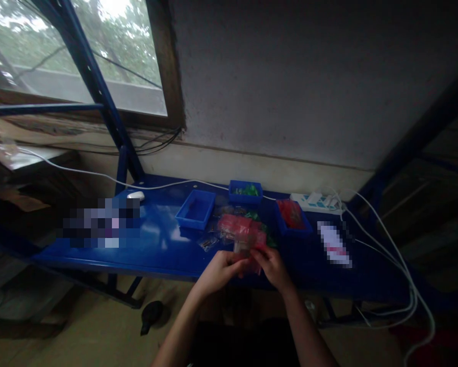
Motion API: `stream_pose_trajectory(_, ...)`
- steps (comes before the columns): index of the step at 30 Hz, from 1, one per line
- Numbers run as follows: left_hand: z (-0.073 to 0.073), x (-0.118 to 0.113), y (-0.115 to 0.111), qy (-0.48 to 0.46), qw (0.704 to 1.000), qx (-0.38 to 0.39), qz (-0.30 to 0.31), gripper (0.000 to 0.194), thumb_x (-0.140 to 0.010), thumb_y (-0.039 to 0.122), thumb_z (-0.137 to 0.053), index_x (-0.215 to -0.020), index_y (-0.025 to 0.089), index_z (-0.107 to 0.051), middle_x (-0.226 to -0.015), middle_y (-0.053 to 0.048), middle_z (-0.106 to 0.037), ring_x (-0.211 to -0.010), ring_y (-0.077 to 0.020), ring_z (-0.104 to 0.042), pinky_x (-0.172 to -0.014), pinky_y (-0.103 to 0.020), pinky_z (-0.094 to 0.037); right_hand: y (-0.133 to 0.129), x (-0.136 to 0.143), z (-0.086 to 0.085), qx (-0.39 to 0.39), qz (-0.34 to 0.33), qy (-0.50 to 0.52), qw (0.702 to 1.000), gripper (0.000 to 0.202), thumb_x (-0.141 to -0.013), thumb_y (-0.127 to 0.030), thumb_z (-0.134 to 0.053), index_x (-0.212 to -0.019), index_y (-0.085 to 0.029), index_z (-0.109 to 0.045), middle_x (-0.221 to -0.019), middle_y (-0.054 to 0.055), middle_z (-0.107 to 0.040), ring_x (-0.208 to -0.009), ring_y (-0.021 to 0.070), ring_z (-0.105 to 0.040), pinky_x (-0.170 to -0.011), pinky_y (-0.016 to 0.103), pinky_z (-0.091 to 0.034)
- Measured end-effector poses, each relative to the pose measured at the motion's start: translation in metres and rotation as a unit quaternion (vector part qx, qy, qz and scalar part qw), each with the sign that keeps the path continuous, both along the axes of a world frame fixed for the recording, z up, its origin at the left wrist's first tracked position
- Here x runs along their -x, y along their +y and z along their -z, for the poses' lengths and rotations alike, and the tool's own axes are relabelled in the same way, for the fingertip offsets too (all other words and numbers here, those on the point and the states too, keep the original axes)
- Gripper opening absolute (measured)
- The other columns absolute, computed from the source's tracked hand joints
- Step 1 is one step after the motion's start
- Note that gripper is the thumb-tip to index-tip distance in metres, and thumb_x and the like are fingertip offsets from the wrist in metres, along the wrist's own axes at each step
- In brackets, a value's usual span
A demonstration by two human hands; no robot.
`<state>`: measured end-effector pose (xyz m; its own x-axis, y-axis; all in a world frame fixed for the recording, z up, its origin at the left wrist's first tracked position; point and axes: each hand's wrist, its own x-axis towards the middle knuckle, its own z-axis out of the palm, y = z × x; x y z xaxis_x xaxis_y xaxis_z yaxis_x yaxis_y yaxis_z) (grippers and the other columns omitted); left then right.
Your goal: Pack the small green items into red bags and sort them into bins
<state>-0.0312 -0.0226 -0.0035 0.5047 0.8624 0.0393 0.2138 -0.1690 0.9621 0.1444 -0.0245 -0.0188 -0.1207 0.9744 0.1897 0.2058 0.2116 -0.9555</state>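
At the front edge of the blue table, my left hand (222, 269) and my right hand (274, 265) are close together, both closed on a red-tinted clear plastic bag (254, 261). My left thumb points across toward the right hand, whose fingers pinch the bag's upper side. What the bag contains is too blurred to make out. Just beyond my hands lies a pile of red plastic bags (234, 224). Clear small bags (208, 241) with dark bits inside lie left of the pile, and some green pieces (256, 217) show behind it.
On the blue table (156, 255) stand a blue tray (194, 224), a blue bin (245, 200) with green pieces and another bin (304, 227) with red bags. A white power strip (315, 202) and cables are at the back right. Blue posts frame both sides.
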Motion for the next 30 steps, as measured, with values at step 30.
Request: stream_pose_trajectory(30,0.0039,0.0,0.0039,-0.015,0.993,-0.061,-0.101,0.036,-0.089,0.042,-0.04,-0.079,0.014,-0.06,-0.076,-0.002,-0.061,-0.074,-0.0166,-0.051,-0.068,-0.024,-0.041,0.0009,-0.0001,-0.009,0.009,0.016,0.036,0.999,0.03,-0.078,-0.044,-0.06,-0.084,-0.015,-0.067,-0.074,0.003,-0.067,-0.07,0.0182,-0.058,-0.066,0.028,-0.046)
